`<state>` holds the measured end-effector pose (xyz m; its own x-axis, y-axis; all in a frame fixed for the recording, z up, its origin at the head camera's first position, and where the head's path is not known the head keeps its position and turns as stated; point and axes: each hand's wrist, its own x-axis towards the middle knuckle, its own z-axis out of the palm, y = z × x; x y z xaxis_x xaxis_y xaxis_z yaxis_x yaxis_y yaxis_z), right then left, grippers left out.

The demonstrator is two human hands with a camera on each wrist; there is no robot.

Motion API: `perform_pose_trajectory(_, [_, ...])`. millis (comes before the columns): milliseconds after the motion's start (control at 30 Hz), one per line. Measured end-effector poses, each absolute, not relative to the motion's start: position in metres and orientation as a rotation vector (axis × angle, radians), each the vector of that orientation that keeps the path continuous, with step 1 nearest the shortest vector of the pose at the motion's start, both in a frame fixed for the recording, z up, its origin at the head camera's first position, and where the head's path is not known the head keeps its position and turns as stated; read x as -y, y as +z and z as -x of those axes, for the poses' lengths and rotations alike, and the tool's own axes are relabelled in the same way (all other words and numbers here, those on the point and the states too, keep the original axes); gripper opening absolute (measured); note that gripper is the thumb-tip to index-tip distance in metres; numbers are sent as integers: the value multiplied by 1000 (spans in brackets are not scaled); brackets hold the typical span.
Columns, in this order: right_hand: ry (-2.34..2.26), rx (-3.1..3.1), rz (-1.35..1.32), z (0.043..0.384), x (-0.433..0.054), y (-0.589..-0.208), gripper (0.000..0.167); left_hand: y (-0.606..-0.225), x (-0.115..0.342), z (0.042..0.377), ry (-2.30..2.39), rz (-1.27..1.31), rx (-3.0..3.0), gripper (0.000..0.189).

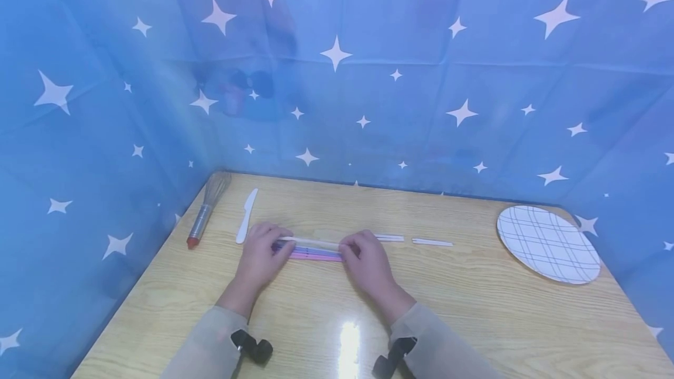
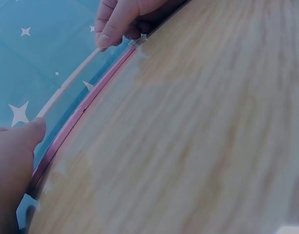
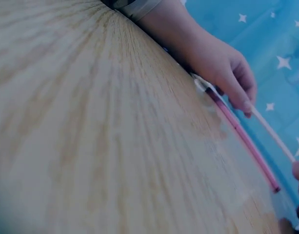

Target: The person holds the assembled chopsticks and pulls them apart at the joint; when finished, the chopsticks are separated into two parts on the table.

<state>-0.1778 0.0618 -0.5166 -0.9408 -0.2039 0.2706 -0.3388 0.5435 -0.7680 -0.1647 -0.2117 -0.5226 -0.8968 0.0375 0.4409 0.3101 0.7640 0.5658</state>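
My left hand (image 1: pixel 262 255) and right hand (image 1: pixel 368 263) pinch opposite ends of a thin white pen-like stick (image 1: pixel 313 243). In the left wrist view the white stick (image 2: pixel 73 80) is raised a little above the table, with a small joint partway along. Just below it lie several slim pen-like sticks, a pink one (image 1: pixel 310 258) nearest me and blue and purple ones behind. The pink stick (image 3: pixel 244 136) has dark ends in the right wrist view. Both hands partly cover the row's ends. Beyond my right hand lie some white sticks (image 1: pixel 389 238) and another short white piece (image 1: pixel 432 242).
A whisk (image 1: pixel 207 206) with a red-tipped handle lies at the table's left edge. Beside it is a white plastic knife (image 1: pixel 246 216). At the far right sits a white plate (image 1: pixel 547 244) with a grid pattern. Star-printed blue cloth (image 1: pixel 337 110) hangs behind the wooden table (image 1: pixel 474 309).
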Motion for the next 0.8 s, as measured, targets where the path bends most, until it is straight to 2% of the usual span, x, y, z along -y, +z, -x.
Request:
perform_pose_trajectory(133, [1379,2607,-485,177,-66,-517,4,-523,209,166,-902,297,2477,16])
perform_pose_trajectory(533, [1240,2446,-643,174,-74,-518,10,-521,202,162,-852,335,2447,20])
perform_pose_trajectory(800, [1183,2399,-673,172,-79,-514,8,-523,196,162,-810,396,2331,18])
